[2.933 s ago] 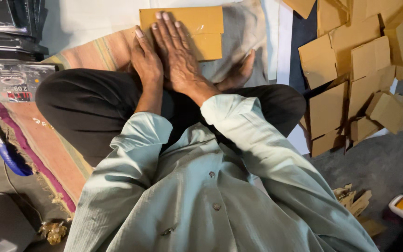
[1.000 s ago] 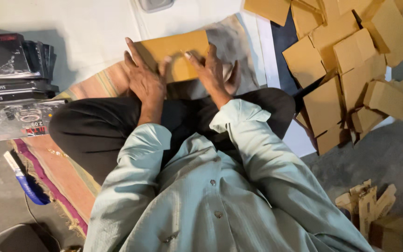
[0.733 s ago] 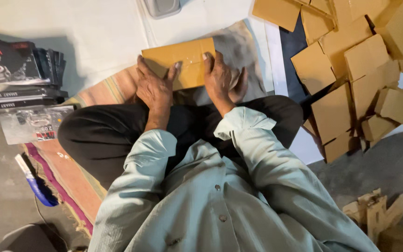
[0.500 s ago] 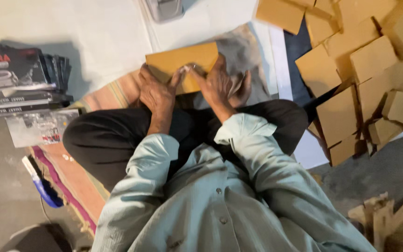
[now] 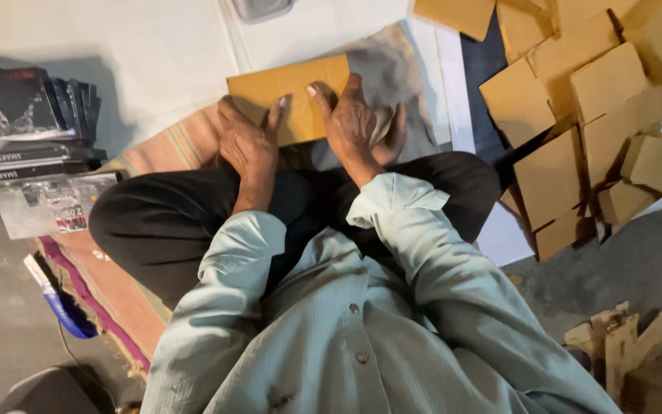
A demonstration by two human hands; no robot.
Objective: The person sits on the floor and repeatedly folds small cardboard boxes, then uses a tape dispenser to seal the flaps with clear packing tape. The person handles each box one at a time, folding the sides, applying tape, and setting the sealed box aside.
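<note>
At the far left a stack of dark printed boxes (image 5: 28,115) sits on the floor, with a clear plastic packet (image 5: 51,203) below it and a blue-handled tool (image 5: 59,303) lower still, beside the edge of a striped mat (image 5: 116,284); the person sits cross-legged on that mat in dark trousers and a pale green shirt. The left hand (image 5: 248,142) lies palm down, wrist straight, fingers close together and stretched forward, their tips pressing on the near edge of a flat tan cardboard piece (image 5: 289,90); the right hand (image 5: 354,123) is just beside it — also palm down, fingers loosely spread, forefinger tip on the card, thumb splayed out to the right over a grey cloth (image 5: 396,84). Neither hand grips the card; both press it flat. The piece is a plain rectangle, slightly tilted, lying ahead of the knees on the cloth and white sheets (image 5: 155,46). Farther right — a heap of folded tan cardboard boxes (image 5: 591,115) covers the floor.
</note>
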